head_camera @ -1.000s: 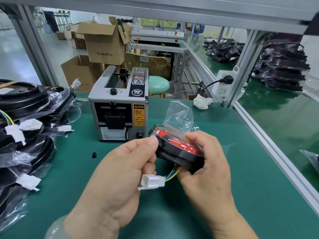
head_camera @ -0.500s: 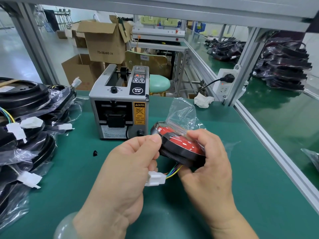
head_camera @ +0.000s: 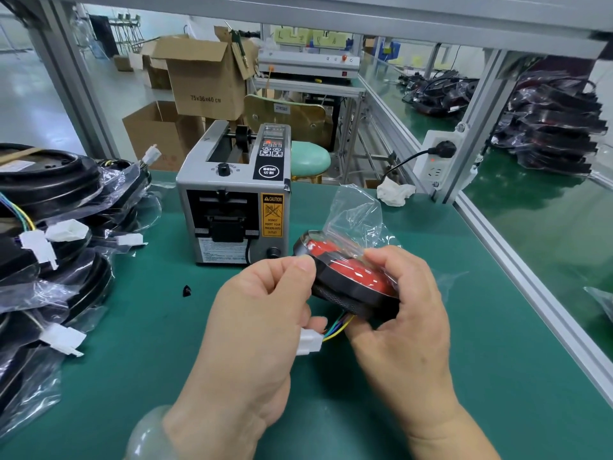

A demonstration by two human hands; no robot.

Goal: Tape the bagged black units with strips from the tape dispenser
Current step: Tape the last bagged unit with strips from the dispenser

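In front of the tape dispenser point(head_camera: 232, 207), slightly to its right, the bagged black unit point(head_camera: 351, 277) is held tilted; the left hand point(head_camera: 262, 323) pinches its dispenser-side edge, the right hand point(head_camera: 408, 320) grips the opposite side.

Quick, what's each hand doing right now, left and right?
Left hand: closed, pinching the edge of the bagged black unit.
Right hand: closed, gripping the same unit.
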